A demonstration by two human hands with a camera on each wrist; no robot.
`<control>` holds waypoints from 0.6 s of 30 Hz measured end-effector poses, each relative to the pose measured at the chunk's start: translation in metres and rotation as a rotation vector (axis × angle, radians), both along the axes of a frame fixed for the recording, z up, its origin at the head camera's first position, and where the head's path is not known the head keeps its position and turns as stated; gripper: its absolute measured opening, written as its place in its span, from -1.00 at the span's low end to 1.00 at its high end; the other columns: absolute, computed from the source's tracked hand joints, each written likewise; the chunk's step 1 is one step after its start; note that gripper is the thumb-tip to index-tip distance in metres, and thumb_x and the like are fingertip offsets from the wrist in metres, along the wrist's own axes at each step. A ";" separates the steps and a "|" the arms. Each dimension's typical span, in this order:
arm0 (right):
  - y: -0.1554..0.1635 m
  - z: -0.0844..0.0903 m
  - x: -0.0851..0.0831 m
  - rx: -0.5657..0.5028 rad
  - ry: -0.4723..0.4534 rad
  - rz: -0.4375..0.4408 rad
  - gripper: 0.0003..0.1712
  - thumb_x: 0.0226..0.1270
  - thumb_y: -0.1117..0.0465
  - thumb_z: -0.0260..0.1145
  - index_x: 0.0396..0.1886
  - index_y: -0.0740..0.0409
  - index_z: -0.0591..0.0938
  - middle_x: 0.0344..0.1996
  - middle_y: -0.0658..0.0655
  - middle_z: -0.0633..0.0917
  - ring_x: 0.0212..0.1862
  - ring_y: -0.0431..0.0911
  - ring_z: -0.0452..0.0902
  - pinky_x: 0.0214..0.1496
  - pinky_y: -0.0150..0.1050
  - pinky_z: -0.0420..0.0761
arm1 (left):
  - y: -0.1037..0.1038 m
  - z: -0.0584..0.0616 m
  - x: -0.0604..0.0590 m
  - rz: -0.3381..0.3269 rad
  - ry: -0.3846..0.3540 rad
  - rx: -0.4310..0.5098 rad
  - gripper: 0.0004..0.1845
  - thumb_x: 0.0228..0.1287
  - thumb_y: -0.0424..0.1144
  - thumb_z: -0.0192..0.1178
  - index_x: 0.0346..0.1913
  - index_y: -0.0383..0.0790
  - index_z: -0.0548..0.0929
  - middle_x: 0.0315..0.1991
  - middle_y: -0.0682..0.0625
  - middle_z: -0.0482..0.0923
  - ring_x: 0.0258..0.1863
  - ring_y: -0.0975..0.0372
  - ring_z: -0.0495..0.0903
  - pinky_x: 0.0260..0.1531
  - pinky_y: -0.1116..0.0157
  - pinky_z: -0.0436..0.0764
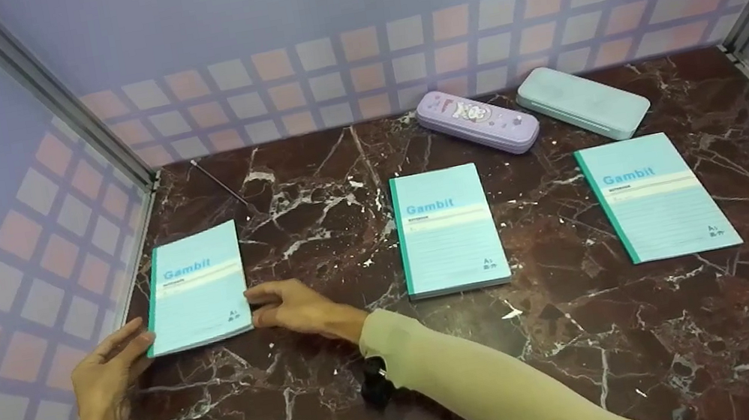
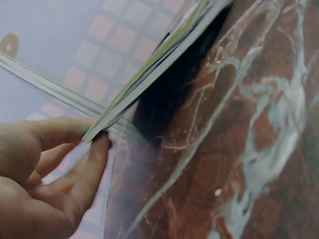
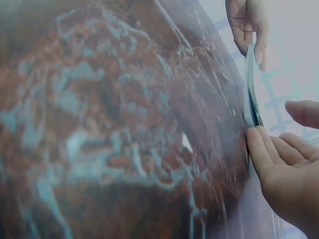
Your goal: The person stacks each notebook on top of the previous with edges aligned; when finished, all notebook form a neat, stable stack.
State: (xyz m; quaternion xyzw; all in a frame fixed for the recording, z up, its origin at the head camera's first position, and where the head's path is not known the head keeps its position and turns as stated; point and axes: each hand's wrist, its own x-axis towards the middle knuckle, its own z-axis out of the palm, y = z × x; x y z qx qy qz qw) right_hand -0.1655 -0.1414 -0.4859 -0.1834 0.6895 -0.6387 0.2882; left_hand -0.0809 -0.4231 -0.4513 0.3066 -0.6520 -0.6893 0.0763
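Two hands, left hand [image 1: 102, 377] and right hand [image 1: 292, 307], flanking leftmost notebook [image 1: 197, 289].

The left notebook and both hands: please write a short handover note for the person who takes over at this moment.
Left hand: fingers at the lower left corner of the left notebook, which is lifted there in the left wrist view.
Right hand: fingertips against the notebook's lower right edge; the grip is not clear.
Things: middle notebook and right notebook lie flat and closed on the marble table. Purple pencil case and mint pencil case lie at the back, a thin pen at the back left.
Done: left notebook raised at one edge.
Left: it is not yet off the table; the other two are untouched.
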 end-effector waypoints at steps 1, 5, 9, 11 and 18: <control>0.001 0.000 -0.001 -0.009 -0.010 -0.018 -0.42 0.44 0.36 0.44 0.43 0.20 0.59 0.33 0.10 0.66 0.21 -0.13 0.66 0.21 -0.39 0.64 | 0.000 0.001 0.000 -0.024 -0.005 0.017 -0.66 0.27 -0.43 0.53 0.05 -0.04 0.88 -0.22 0.23 0.79 -0.24 0.38 0.77 -0.19 0.41 0.77; 0.003 0.000 -0.006 -0.067 -0.050 -0.114 -0.51 0.42 0.38 0.45 0.33 0.25 0.65 0.15 0.13 0.75 0.05 -0.10 0.74 0.11 -0.34 0.71 | 0.003 0.005 -0.001 -0.089 0.018 0.081 -0.69 0.30 -0.42 0.51 0.06 -0.07 0.87 -0.15 0.19 0.78 -0.20 0.34 0.75 -0.18 0.38 0.77; 0.004 -0.001 -0.011 -0.163 -0.128 -0.217 -0.63 0.48 0.39 0.40 0.22 0.39 0.66 -0.08 0.20 0.80 -0.06 0.00 0.79 0.04 -0.24 0.77 | 0.008 0.009 -0.004 -0.112 0.067 0.157 -0.76 0.33 -0.46 0.47 -0.03 -0.12 0.90 -0.14 0.14 0.80 -0.23 0.31 0.75 -0.21 0.39 0.77; 0.004 -0.001 -0.012 -0.188 -0.165 -0.246 -0.63 0.49 0.39 0.38 0.22 0.43 0.64 -0.13 0.22 0.79 -0.10 0.05 0.80 0.00 -0.22 0.79 | 0.010 0.010 -0.005 -0.133 0.085 0.177 -0.78 0.36 -0.47 0.44 -0.07 -0.12 0.90 -0.16 0.11 0.81 -0.26 0.30 0.75 -0.23 0.40 0.77; 0.009 -0.003 -0.013 -0.218 -0.211 -0.247 -0.52 0.39 0.48 0.43 0.28 0.43 0.60 -0.17 0.22 0.76 -0.19 0.06 0.79 -0.07 -0.17 0.81 | 0.018 0.009 -0.004 -0.194 0.123 0.172 -0.78 0.41 -0.49 0.38 -0.03 -0.17 0.89 -0.15 0.03 0.81 -0.26 0.27 0.77 -0.23 0.39 0.77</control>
